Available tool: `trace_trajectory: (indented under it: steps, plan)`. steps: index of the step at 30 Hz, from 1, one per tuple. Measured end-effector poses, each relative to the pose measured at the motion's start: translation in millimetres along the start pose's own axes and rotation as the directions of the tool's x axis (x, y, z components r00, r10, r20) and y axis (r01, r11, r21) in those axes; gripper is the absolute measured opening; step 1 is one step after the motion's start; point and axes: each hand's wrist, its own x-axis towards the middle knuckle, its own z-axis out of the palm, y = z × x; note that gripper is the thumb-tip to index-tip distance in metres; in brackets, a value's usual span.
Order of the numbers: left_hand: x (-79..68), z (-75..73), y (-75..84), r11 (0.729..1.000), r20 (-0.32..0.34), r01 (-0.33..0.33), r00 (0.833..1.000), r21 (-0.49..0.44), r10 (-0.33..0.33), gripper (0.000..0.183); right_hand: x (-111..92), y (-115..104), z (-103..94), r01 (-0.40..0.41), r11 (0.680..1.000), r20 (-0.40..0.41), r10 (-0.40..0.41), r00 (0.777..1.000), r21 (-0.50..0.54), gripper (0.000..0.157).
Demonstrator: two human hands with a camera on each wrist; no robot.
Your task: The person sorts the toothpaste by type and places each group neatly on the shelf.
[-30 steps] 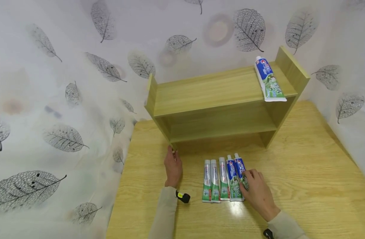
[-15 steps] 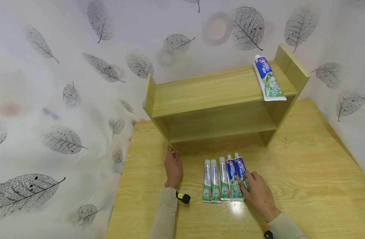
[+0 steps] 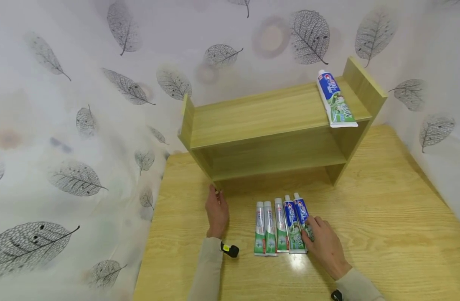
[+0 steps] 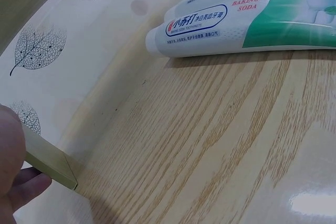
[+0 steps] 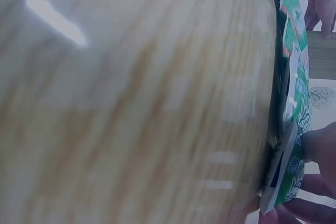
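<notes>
My left hand [image 3: 217, 213] holds the lower front corner of the wooden shelf's [image 3: 252, 125] left side panel; in the left wrist view its fingers [image 4: 32, 187] lie round the panel edge [image 4: 52, 165]. With thumb and fingers, my right hand [image 3: 326, 247] pinches the lower part of the rightmost blue-and-green toothpaste tube [image 3: 301, 207], which lies on the table. Another blue-and-green tube [image 3: 294, 228] lies alongside it on the left. Further left are three white-and-green toothpaste tubes [image 3: 281, 228], caps toward the shelf. The right wrist view shows the pinched tube's crimped end [image 5: 281, 174] beside my thumb.
One blue-and-green toothpaste tube [image 3: 336, 100] lies on the shelf's top board near its right side, its flat end over the front edge. The shelf stands on a wood-grain table [image 3: 387, 217]. Behind and to the sides are leaf-patterned walls [image 3: 83, 138].
</notes>
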Motion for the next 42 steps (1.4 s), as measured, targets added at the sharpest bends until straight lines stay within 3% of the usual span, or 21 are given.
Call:
trace_trajectory:
  steps: [6,8,12,15,18,19,22,27,32,36,42]
  plan:
    - [-0.1,-1.3,5.2,0.999,-0.016,-0.033,0.999,-0.013,0.033,0.025,-0.7,0.1,-0.1,-0.014,1.0,0.004,0.014,1.0,-0.001,0.032]
    - [-0.8,7.6,-10.8,1.0,-0.008,-0.013,1.0,0.01,0.013,0.027,-0.7,0.6,0.9,-0.008,1.0,-0.007,0.008,1.0,-0.003,0.032]
    - [-1.5,8.8,-16.8,1.0,0.003,-0.006,1.0,0.022,0.006,0.029,-0.5,1.7,2.5,0.005,1.0,-0.02,-0.006,1.0,-0.01,0.031]
    - [-1.8,7.4,-12.9,1.0,-0.008,0.003,1.0,0.015,-0.003,0.029,-0.5,1.8,3.3,0.008,1.0,-0.025,-0.009,1.0,-0.017,0.031]
    - [-1.2,3.2,-1.3,1.0,-0.015,0.012,1.0,0.002,-0.012,0.031,-0.4,1.8,3.6,0.006,1.0,-0.031,-0.006,1.0,-0.02,0.032]
    - [-0.3,-2.6,9.9,1.0,-0.021,-0.001,1.0,-0.014,0.0,0.03,-0.3,1.9,3.9,0.009,1.0,-0.037,-0.01,0.999,-0.021,0.032]
    - [0.1,-2.3,8.4,1.0,-0.02,-0.004,1.0,-0.005,0.004,0.029,-0.1,2.4,5.1,0.018,1.0,-0.05,-0.019,0.999,-0.02,0.032]
    - [-1.4,8.2,-13.0,0.999,0.001,0.009,1.0,0.034,-0.009,0.028,-0.7,3.1,6.8,0.035,0.999,-0.075,-0.035,0.997,-0.008,0.032]
    - [-1.0,4.5,-4.2,1.0,-0.012,0.015,1.0,0.001,-0.015,0.03,2.0,4.8,8.8,0.075,0.997,-0.138,-0.073,0.988,0.01,0.032]
    - [2.0,-1.3,6.8,0.998,-0.044,-0.039,0.998,-0.043,0.037,0.03,4.7,6.7,10.0,0.122,0.992,-0.194,-0.116,0.974,0.022,0.032]
    - [4.5,6.7,-5.4,0.999,-0.042,-0.036,0.998,0.015,0.037,0.025,11.4,6.5,5.6,0.161,0.986,-0.224,-0.147,0.963,0.046,0.033]
